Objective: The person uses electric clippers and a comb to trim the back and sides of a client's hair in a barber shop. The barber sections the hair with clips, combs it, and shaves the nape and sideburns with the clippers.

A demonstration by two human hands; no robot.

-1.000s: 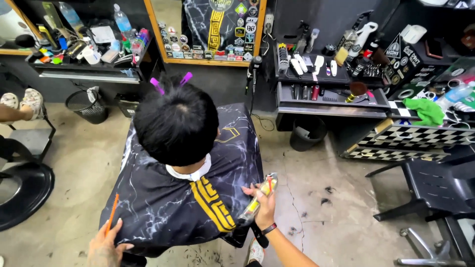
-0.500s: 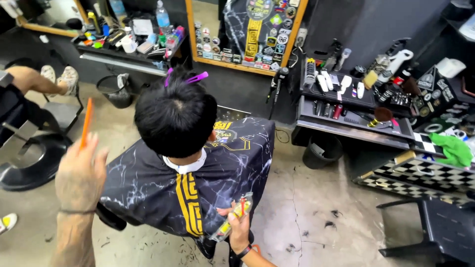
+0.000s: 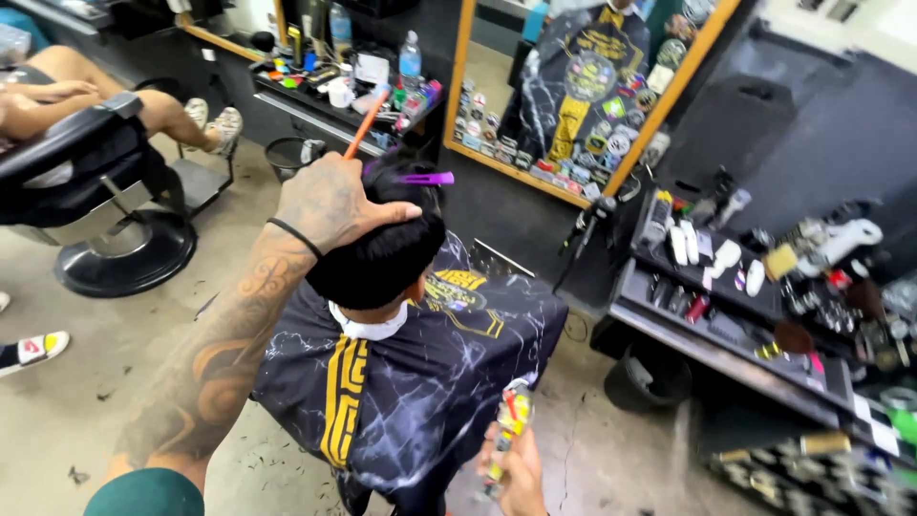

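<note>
Two light, rigid tools: left hand (image 3: 330, 203) pinches thin orange plastic comb (image 3: 366, 123); right hand (image 3: 516, 470) wraps colourful hair clipper (image 3: 506, 430) mid-body.

The left hand (image 3: 330, 203) rises from 7 o'clock low in view to the seated person's head (image 3: 382, 250), resting on the hair with the orange comb (image 3: 366, 124) pointing to 1 o'clock. The right hand (image 3: 511, 468) drops toward 6 o'clock with the hair clipper (image 3: 506, 425).
</note>
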